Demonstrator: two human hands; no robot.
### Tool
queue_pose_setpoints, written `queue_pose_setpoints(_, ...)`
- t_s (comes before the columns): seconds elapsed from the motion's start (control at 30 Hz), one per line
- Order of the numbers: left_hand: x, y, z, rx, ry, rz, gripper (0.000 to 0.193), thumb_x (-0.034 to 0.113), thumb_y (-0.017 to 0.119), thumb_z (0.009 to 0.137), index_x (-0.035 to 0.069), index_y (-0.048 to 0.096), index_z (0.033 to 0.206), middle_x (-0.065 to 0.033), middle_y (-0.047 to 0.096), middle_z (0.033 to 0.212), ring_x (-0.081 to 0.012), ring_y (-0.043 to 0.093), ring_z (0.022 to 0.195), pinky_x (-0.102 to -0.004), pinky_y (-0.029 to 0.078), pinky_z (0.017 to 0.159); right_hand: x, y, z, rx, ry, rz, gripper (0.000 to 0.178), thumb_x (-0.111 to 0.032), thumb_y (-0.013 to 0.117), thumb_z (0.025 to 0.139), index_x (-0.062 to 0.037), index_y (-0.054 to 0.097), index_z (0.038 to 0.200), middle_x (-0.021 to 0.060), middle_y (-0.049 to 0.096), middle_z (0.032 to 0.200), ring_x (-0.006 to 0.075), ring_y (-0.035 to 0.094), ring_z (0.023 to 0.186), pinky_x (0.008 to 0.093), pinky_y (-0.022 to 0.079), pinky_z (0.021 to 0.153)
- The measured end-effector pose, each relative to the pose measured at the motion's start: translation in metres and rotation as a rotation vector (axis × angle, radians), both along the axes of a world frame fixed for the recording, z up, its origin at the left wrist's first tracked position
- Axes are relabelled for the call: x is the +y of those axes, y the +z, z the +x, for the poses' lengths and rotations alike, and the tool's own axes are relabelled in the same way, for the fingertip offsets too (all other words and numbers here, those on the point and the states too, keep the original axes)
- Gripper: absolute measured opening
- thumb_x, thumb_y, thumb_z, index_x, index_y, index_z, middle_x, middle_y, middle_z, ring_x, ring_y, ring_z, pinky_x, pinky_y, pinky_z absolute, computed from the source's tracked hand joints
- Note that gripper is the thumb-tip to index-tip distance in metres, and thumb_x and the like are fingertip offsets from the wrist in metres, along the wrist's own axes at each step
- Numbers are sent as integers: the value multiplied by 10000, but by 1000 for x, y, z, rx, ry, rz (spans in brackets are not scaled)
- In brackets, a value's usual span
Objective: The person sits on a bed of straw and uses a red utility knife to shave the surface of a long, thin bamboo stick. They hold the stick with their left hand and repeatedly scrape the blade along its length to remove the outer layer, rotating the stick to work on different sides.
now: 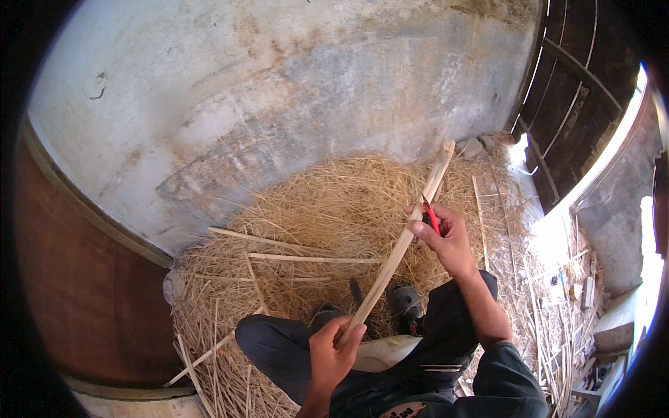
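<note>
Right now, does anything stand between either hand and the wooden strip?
Nothing visible does. The left hand grips the wooden strip directly near its lower end; the right hand, holding a red knife, seems to touch the strip too.

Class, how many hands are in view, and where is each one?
2. The left hand holds the pale wooden strip near its lower end; the right hand holds a red tool at the strip, farther up. Both show clearly.
</note>
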State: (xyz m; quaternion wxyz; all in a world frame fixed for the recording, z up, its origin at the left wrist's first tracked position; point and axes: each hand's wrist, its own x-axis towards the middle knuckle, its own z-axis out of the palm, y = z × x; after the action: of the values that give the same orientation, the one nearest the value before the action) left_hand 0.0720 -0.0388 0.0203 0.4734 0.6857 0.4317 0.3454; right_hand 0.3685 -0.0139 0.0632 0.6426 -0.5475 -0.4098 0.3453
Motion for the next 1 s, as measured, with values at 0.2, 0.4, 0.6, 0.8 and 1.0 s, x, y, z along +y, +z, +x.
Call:
queue_pose_setpoints(0.2, 10, 29, 29, -33, -2, 105, 278, 242, 759, 1012, 4, 768, 1155, -47, 668, 723, -85, 568, 621, -290, 429, 554, -7, 6, -6, 15, -4, -45, 335, -220, 809, 970, 16, 721, 1192, -22, 696, 923, 50, 628, 851, 248, 514, 766)
queue_pose_setpoints(0.4, 9, 46, 36, -64, -1, 87, 251, 170, 739, 1019, -22, 760, 1179, -83, 718, 800, -64, 590, 661, -269, 475, 581, -20, 21, -20, -104, -93, 248, 257, -205, 794, 969, -3, 738, 1117, 2, 702, 873, 88, 655, 790, 265, 513, 731)
queue_pose_setpoints(0.6, 7, 58, 35, -65, 27, 74, 273, 172, 742, 1019, -34, 755, 1198, -49, 692, 772, -42, 542, 657, -240, 439, 566, -47, 13, -27, -845, -39, 350, 345, -241, 888, 834, -104, 773, 1129, 56, 698, 805, 220, 686, 642, 329, 547, 584)
queue_pose_setpoints(0.8, 2, 65, 39, -124, 44, 99, 276, 166, 749, 1015, -51, 749, 1185, -28, 664, 755, -28, 531, 673, -232, 437, 567, -53, 21, -43, -1030, -93, 393, 381, -265, 918, 777, -133, 794, 1112, -9, 664, 731, 160, 636, 548, 315, 508, 491)
queue_pose_setpoints(1.0, 0, 63, 34, -117, 51, 71, 258, 164, 744, 1020, -50, 749, 1164, -7, 621, 717, -22, 495, 647, -230, 400, 544, -53, 24, -47, -1083, -143, 377, 349, -269, 908, 781, -151, 807, 1093, -21, 640, 706, 155, 625, 533, 304, 503, 483)
